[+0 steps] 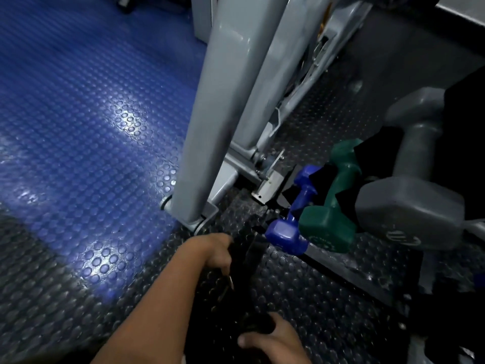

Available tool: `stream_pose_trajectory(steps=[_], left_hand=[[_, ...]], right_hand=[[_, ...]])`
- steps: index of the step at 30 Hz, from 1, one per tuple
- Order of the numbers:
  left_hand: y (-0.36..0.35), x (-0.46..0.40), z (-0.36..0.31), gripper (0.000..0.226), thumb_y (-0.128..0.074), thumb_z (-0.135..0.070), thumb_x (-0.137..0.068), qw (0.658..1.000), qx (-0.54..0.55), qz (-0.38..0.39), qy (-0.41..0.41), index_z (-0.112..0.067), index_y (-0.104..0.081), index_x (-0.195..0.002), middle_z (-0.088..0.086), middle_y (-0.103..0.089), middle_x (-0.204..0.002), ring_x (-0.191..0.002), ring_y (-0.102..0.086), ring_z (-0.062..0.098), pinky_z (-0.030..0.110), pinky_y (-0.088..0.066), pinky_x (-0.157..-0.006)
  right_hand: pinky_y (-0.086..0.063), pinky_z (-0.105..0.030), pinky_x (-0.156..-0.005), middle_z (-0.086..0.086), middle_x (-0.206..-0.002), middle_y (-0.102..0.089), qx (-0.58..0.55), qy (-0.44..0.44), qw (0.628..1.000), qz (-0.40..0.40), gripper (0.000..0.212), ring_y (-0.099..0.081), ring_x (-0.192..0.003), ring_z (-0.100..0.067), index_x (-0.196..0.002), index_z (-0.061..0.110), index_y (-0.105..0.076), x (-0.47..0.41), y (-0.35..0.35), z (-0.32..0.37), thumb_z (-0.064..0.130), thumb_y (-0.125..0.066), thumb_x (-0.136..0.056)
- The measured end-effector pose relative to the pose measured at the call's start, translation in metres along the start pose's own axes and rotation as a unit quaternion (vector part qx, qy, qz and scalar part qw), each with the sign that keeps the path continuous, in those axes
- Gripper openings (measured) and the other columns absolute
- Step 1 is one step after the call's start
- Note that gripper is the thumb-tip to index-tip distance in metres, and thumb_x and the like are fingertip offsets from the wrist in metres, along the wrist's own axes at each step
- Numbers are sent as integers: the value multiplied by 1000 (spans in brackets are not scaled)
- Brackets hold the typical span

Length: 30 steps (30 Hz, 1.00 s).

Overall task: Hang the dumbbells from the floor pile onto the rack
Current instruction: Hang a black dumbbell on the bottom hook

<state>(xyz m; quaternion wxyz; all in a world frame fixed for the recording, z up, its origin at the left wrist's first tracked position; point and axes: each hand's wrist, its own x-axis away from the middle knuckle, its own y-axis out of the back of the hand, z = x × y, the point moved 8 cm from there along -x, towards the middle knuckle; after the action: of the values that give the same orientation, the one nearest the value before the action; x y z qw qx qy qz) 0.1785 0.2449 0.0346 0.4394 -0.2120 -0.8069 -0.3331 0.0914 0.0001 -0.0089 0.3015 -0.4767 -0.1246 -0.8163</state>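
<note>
Three dumbbells (341,195) racked — both hands (212,248) gripping one dark object (244,285).

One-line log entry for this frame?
left hand: grips black dumbbell | right hand: same | rack: blue, green, grey

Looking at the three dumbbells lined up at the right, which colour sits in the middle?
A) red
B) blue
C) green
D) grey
C: the green dumbbell lies between the smaller blue dumbbell on its left and the larger grey dumbbell on its right.
</note>
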Motion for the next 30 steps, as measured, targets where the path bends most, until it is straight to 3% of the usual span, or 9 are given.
stream_pose_trajectory(steps=[3, 7, 9, 13, 16, 20, 24, 30], left_hand=[[44, -2, -11, 53, -84, -16, -79, 995, -5, -91, -48, -20, -66, -128, 5, -72, -119, -106, -69, 24, 37, -58, -93], [81, -6, -44, 60, -81, -18, -83, 981, -4, -166, -104, -25, -62, -139, 4, -70, -126, -116, -66, 25, 35, -55, -98], [95, -10, -59, 67, -81, -23, -87, 972, -5, -197, -130, -27, -55, -149, 6, -66, -137, -124, -62, 27, 36, -51, -105], [112, -25, -88, 69, -79, -27, -92, 956, 9, -239, -170, -29, -48, -154, 6, -55, -150, -136, -53, 28, 37, -44, -113], [123, -36, -95, 65, -80, -26, -91, 945, 19, -272, -179, -28, -54, -150, 9, -57, -146, -133, -54, 28, 35, -44, -112], [130, -56, -95, 61, -81, -23, -90, 939, 51, -299, -160, -29, -58, -146, 8, -61, -142, -130, -58, 29, 35, -46, -109], [134, -68, -97, 63, -82, -27, -88, 929, 55, -332, -157, -27, -58, -146, 7, -59, -143, -133, -54, 28, 34, -40, -113], [133, -67, -119, 66, -83, -23, -88, 922, 26, -335, -193, -22, -58, -149, 4, -59, -145, -136, -53, 24, 30, -38, -117]], right_hand=[[-56, -36, -102, -1, -98, -82, -11, 26, 999, 25, 35, -78, -98, -15, -94, 23, -85, -4, -25, 51, 19, -98, -62], [-61, -40, -93, -13, -102, -81, -94, 50, 994, -30, 24, -78, -99, -29, -98, 14, -85, -10, -24, 81, 8, -88, -75], [-59, -39, -87, -15, -108, -80, -156, 70, 985, -29, 26, -77, -99, -28, -109, 9, -80, -10, -29, 98, 5, -80, -84], [-56, -42, -93, -15, -112, -79, -205, 94, 972, -62, 27, -76, -108, -29, -116, 6, -75, -25, -16, 120, 7, -76, -89], [-56, -45, -98, -12, -112, -80, -237, 90, 965, -63, 26, -75, -108, -26, -116, 7, -76, -36, -13, 130, 8, -76, -89], [-59, -41, -91, -13, -118, -78, -271, 89, 957, -60, 32, -74, -109, -26, -121, 7, -73, -50, -10, 139, 13, -77, -90], [-57, -43, -92, -14, -117, -78, -315, 111, 941, -60, 22, -75, -102, -23, -113, 9, -75, -57, -4, 147, 12, -76, -91], [-63, -36, -83, -15, -123, -74, -413, 104, 903, -53, 54, -68, -114, -29, -129, 1, -67, -78, -10, 133, 14, -82, -79]])
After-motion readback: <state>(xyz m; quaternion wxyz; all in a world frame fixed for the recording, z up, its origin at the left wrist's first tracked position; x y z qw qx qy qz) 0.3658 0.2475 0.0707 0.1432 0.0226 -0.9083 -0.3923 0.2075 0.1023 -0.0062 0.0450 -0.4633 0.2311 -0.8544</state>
